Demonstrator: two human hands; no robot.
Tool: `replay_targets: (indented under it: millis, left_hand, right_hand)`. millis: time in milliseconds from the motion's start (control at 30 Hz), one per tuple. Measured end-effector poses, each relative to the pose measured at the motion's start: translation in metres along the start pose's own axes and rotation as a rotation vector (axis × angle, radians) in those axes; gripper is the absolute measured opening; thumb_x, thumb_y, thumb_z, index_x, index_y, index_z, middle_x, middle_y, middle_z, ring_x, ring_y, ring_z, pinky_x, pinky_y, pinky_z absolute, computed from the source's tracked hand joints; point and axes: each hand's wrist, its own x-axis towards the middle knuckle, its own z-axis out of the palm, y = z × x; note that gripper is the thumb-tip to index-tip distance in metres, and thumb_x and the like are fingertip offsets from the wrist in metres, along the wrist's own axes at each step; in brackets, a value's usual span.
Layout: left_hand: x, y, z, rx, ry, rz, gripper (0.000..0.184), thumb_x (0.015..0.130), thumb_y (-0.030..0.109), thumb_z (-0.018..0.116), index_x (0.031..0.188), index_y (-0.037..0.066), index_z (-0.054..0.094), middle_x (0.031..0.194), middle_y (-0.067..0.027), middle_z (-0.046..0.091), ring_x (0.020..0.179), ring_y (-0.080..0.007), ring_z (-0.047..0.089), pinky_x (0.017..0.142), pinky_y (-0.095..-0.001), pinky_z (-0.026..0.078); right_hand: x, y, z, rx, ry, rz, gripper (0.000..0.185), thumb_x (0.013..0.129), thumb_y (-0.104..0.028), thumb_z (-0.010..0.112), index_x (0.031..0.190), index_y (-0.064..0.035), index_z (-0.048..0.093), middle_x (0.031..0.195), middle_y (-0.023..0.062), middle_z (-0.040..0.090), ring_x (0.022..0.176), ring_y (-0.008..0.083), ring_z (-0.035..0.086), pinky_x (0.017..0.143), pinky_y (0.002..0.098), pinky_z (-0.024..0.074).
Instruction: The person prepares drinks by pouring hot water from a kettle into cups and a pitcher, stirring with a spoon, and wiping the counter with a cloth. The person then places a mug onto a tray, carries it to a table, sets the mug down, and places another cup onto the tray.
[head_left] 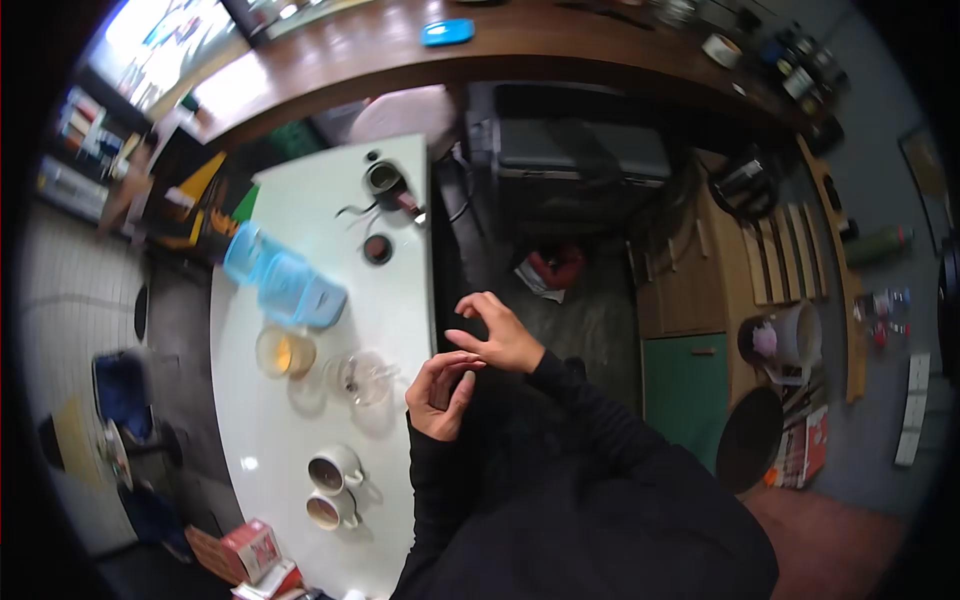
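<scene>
My left hand [440, 394] hovers by the white table's edge, fingers curled and thumb held apart, with nothing visible in it. Just above it is my right hand [498, 334], its fingers bent and spread, also without anything in it. The fingertips of the two hands are close together; whether they touch I cannot tell. Nearest to them on the white table [385, 310] stands a clear glass pot [365, 380]. Beside that is a clear container with something yellow [288, 353] inside. Two white mugs [335, 470] with dark insides sit lower down.
Light blue plastic containers [300, 290] stand farther along the table. Past them are a dark gooseneck kettle [385, 180] and a small round dark object [377, 249]. To the right is a wooden cabinet with a green door [685, 395]. A wooden counter [560, 40] crosses the top.
</scene>
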Motion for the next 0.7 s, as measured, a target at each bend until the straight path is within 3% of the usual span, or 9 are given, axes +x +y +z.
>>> replay_targets:
  millis: [33, 100, 133, 233, 333, 467, 533, 633, 700]
  left_hand:
    - [0.011, -0.011, 0.009, -0.001, -0.046, -0.001, 0.027, 0.089, 0.002, 0.056, 0.115, -0.004, 0.05, 0.11, -0.0162, 0.058, 0.1, -0.0239, 0.06, 0.091, -0.0362, 0.047]
    - [0.033, -0.037, 0.024, -0.244, -0.054, -0.137, 0.037, 0.096, 0.019, 0.051, 0.125, -0.002, 0.042, 0.111, -0.0157, 0.057, 0.098, -0.024, 0.061, 0.089, -0.0351, 0.048]
    - [0.046, -0.049, 0.03, -0.26, 0.047, -0.288, 0.048, 0.098, 0.034, 0.044, 0.131, 0.001, 0.034, 0.112, -0.0162, 0.056, 0.097, -0.0256, 0.061, 0.089, -0.0355, 0.049]
    - [0.098, -0.111, 0.007, -0.501, 0.366, -0.458, 0.053, 0.095, 0.044, 0.046, 0.133, 0.009, 0.035, 0.125, -0.0191, 0.048, 0.111, -0.0319, 0.053, 0.095, -0.0486, 0.048]
    - [0.154, -0.138, -0.038, -0.697, 0.715, -0.425, 0.063, 0.087, 0.047, 0.057, 0.129, 0.007, 0.033, 0.124, -0.0225, 0.047, 0.114, -0.0373, 0.051, 0.094, -0.0566, 0.047]
    - [0.215, -0.131, -0.054, -0.702, 0.795, -0.319, 0.083, 0.08, 0.051, 0.06, 0.137, 0.004, 0.022, 0.118, -0.0238, 0.045, 0.107, -0.0394, 0.053, 0.09, -0.0592, 0.047]
    - [0.235, -0.134, -0.06, -0.717, 0.826, -0.347, 0.072, 0.081, 0.049, 0.061, 0.127, 0.003, 0.031, 0.113, -0.0215, 0.047, 0.101, -0.0374, 0.056, 0.088, -0.0573, 0.049]
    - [0.275, -0.169, -0.093, -0.693, 0.843, -0.21, 0.048, 0.086, 0.044, 0.059, 0.108, 0.004, 0.046, 0.088, -0.0109, 0.053, 0.086, -0.026, 0.059, 0.074, -0.0439, 0.055]
    - [0.292, -0.187, -0.115, -0.672, 0.828, -0.159, 0.036, 0.09, 0.039, 0.056, 0.104, 0.007, 0.048, 0.085, -0.0073, 0.052, 0.076, -0.0211, 0.052, 0.065, -0.0363, 0.048]
  right_hand:
    - [-0.008, 0.014, -0.026, 0.015, 0.05, 0.066, 0.037, 0.078, -0.032, 0.072, 0.099, -0.0045, 0.057, 0.092, 0.0121, 0.055, 0.087, 0.0245, 0.056, 0.078, 0.0341, 0.0464]
    - [-0.029, 0.052, -0.075, 0.169, 0.165, 0.164, 0.025, 0.08, -0.024, 0.071, 0.09, -0.0046, 0.059, 0.085, 0.007, 0.06, 0.079, 0.0172, 0.059, 0.072, 0.0294, 0.0481]
    - [-0.041, 0.061, -0.103, 0.204, 0.205, 0.21, 0.018, 0.083, -0.019, 0.069, 0.088, -0.0043, 0.059, 0.082, 0.0046, 0.062, 0.076, 0.0129, 0.06, 0.07, 0.0272, 0.0479]
    - [-0.074, 0.099, -0.178, 0.351, 0.253, 0.354, 0.008, 0.089, -0.011, 0.062, 0.088, -0.0032, 0.06, 0.079, -0.0007, 0.06, 0.072, 0.0057, 0.057, 0.066, 0.0213, 0.0468]
    - [-0.096, 0.115, -0.237, 0.45, 0.31, 0.448, 0.01, 0.089, -0.012, 0.061, 0.088, -0.0017, 0.061, 0.076, 0.0019, 0.061, 0.07, 0.0075, 0.059, 0.065, 0.0225, 0.0488]
    - [-0.112, 0.141, -0.293, 0.481, 0.313, 0.468, 0.012, 0.092, -0.014, 0.058, 0.088, -0.003, 0.059, 0.076, 0.0018, 0.06, 0.071, 0.0083, 0.059, 0.067, 0.0228, 0.0488]
    - [-0.121, 0.147, -0.311, 0.484, 0.326, 0.469, 0.012, 0.093, -0.015, 0.057, 0.088, -0.0033, 0.059, 0.076, 0.0017, 0.06, 0.07, 0.0083, 0.059, 0.066, 0.0226, 0.0486]
    - [-0.129, 0.156, -0.331, 0.493, 0.399, 0.476, 0.012, 0.093, -0.014, 0.056, 0.088, -0.0034, 0.058, 0.076, 0.0018, 0.059, 0.071, 0.0087, 0.059, 0.067, 0.0231, 0.0485]
    - [-0.136, 0.159, -0.339, 0.532, 0.432, 0.451, 0.012, 0.093, -0.014, 0.055, 0.088, -0.0032, 0.058, 0.076, 0.002, 0.059, 0.071, 0.0088, 0.059, 0.068, 0.0233, 0.0485]
